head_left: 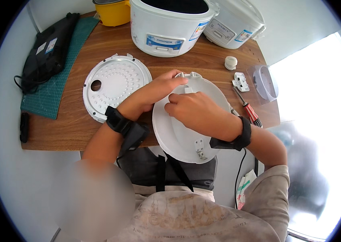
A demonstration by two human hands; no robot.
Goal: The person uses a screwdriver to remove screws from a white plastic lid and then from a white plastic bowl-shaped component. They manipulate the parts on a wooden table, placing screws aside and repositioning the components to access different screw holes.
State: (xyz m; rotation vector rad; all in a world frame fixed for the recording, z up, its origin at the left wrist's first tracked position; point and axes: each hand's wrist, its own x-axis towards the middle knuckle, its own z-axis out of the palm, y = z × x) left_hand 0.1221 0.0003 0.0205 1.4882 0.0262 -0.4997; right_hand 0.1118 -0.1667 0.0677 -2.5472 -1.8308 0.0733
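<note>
- At your far left, a green mat [41, 107] lies on the wooden counter [65, 131].
- Next, a round dimpled plate [116, 82] lies flat, partly covered by your left forearm.
- Your left hand [160, 89] has its grip closed on the upper rim of the white lid [174, 139], which overhangs the counter's near edge.
- Your right hand [196, 111] curls its fingers over that lid; whether its grip has hold of anything, you cannot tell.
- Rightward, 1 screwdriver [252, 113] lies near your right wrist.

Brn wood tbl [63, 135], wht walls [5, 109], v. bright light [319, 76] R.
</note>
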